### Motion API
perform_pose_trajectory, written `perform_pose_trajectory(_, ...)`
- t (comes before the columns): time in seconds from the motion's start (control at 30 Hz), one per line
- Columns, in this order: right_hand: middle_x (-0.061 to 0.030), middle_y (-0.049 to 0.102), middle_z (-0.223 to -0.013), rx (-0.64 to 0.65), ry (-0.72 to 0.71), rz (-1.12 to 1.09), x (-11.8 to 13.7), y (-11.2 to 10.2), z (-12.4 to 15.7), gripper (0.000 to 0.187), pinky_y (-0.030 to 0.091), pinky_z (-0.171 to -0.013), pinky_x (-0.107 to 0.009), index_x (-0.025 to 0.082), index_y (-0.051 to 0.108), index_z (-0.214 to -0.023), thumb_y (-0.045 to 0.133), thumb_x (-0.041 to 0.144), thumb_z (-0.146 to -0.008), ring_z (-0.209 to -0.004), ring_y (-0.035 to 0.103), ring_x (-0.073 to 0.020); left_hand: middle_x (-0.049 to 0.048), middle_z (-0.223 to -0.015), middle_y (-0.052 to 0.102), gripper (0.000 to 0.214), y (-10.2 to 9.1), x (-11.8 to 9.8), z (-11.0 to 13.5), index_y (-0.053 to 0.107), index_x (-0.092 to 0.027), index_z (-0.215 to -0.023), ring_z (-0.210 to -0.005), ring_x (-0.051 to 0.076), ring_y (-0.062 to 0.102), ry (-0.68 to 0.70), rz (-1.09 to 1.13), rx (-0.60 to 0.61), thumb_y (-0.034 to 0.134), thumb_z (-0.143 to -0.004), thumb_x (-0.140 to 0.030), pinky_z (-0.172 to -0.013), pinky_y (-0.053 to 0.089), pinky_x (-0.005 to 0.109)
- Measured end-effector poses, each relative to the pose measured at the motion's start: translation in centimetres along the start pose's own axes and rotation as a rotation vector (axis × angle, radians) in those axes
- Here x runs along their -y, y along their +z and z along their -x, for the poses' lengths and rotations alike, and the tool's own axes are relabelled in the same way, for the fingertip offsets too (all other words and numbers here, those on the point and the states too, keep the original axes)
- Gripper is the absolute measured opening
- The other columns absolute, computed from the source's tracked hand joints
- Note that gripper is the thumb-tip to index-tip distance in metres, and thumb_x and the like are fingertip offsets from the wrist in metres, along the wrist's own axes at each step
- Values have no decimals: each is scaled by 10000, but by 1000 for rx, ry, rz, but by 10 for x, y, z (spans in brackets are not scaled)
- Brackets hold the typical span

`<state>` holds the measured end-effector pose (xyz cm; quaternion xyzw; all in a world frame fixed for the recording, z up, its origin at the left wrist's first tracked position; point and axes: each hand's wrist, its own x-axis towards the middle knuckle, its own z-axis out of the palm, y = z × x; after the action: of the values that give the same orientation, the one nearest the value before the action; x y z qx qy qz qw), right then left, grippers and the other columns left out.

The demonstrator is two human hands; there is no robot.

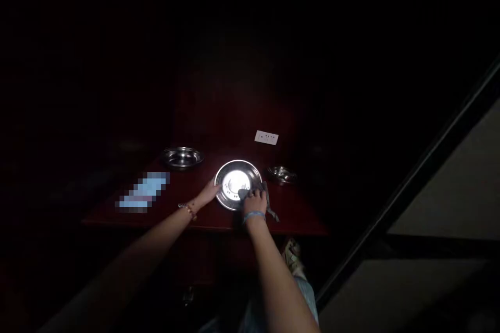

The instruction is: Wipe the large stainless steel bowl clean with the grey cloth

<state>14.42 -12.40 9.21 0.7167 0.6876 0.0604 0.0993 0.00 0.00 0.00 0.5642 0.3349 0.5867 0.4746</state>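
Dark room, red tabletop. Metal plate near front edge: left hand grip pinches rim, right hand grip bunches cloth against it. Wiping seems underway, unfinished; left bowl, right bowl untouched.

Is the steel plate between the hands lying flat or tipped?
Tipped toward the camera: the steel plate, its edge in the left hand, looks nearly round, while the bowl shows as a narrow oval.
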Motion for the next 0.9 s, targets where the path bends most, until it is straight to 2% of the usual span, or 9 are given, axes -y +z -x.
perform_pose_trajectory(0.2, -58, 228, -1690, -39, 33, 19, -1, 10, -7, 571, -32, -1282, -496, 164, 356, -1588, 215, 156, -1035, -1592, 131, -229, 94, -1211, 762, 602, 0, -1, 2, 625, -165, -1304, -1237, 318, 652, 19, -34, 24, 620, -703, -163, -1137, 473, 489)
perform_pose_trajectory(0.3, -85, 225, -1685, -56, 16, -3, 2, 14, -12, 578, -52, -1280, -492, 131, 338, -1593, 219, 157, -1028, -1593, 122, -228, 105, -1249, 745, 617, 0, -5, 3, 607, -160, -1316, -1251, 320, 641, -4, -32, 6, 604, -699, -128, -1136, 469, 481)
perform_pose_trajectory(0.4, -132, 236, -1677, -87, 30, -20, 4, 18, -17, 588, -45, -1285, -479, 66, 325, -1589, 204, 145, -1019, -1590, 141, -232, 168, -1262, 727, 591, 2, -12, 5, 615, -106, -1290, -1227, 327, 651, -38, -31, -21, 590, -699, -94, -1144, 453, 471)
perform_pose_trajectory(0.5, -135, 246, -1678, -120, 29, -11, 4, 22, -20, 591, -48, -1284, -489, 73, 325, -1592, 226, 160, -1017, -1587, 157, -241, 131, -1285, 721, 644, 3, -16, 7, 587, -134, -1353, -1233, 310, 647, -14, -42, 1, 571, -710, -100, -1157, 438, 501)
perform_pose_trajectory(0.67, -150, 319, -1658, -229, -4, -109, 4, 24, -30, 595, 17, -1282, -513, 82, 360, -1586, 225, 158, -1011, -1562, 249, -256, 111, -1337, 699, 647, 2, -20, 9, 572, -167, -1391, -1277, 301, 620, 4, -73, 40, 602, -745, -153, -1163, 433, 502)
perform_pose_trajectory(0.8, -148, 339, -1655, -313, -17, -240, 6, 26, -34, 618, 127, -1262, -515, 129, 329, -1610, 363, 229, -1001, -1516, 339, -280, 129, -1348, 695, 544, 1, -27, 12, 618, -152, -1337, -1285, 303, 616, 0, -87, 57, 638, -803, -258, -1177, 415, 478)
perform_pose_trajectory(0.9, -130, 295, -1678, -302, -99, -285, 10, 24, -28, 672, 225, -1223, -515, 167, 299, -1624, 448, 291, -981, -1493, 357, -305, 133, -1337, 705, 522, 2, -32, 16, 637, -144, -1312, -1299, 302, 611, -10, -86, 56, 635, -859, -402, -1177, 415, 446)
